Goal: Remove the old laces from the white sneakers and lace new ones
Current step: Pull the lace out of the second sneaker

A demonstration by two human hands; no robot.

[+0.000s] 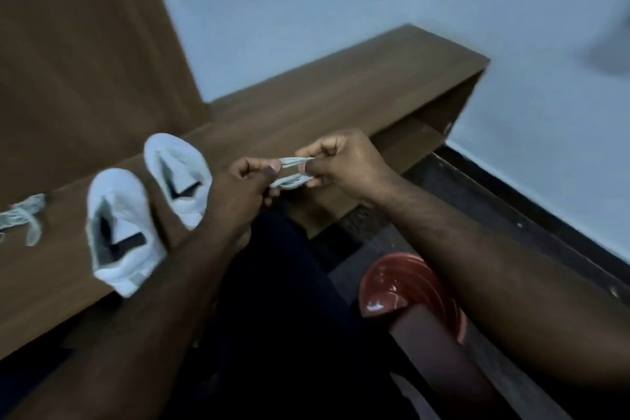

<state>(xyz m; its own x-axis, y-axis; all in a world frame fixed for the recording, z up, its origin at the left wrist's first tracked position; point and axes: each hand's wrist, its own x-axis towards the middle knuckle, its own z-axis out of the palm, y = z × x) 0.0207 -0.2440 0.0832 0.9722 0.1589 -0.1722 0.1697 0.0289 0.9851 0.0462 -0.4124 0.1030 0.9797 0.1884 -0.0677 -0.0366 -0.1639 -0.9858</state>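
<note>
— Hands at work over a wooden bench (341, 92): what is the person holding?

— A bundle of pale laces (291, 172), stretched between both hands in front of the bench. The left hand (245, 187) pinches one end with thumb and curled fingers; the right hand (341, 164) grips the other end the same way, knuckles bent tight.

— And the shoes?

— Two white sneakers (150, 211) stand side by side on the bench, left of the hands, tongues open and no lacing visible in them. A second tangle of laces (24, 218) lies further left on the same surface, well apart from the pair.

— What could go wrong from here?

— Likely a snarl. The held bundle looks folded in several strands, so pulling both ends apart could tighten a knot rather than free it. The two sets also look alike in colour, so the old ones could be picked up by mistake. Blur hides whether the tips are intact; a frayed tip would catch at an eyelet.

— Anything else nearby?

— A red-brown chair arm (409, 286) under the right forearm.
</note>
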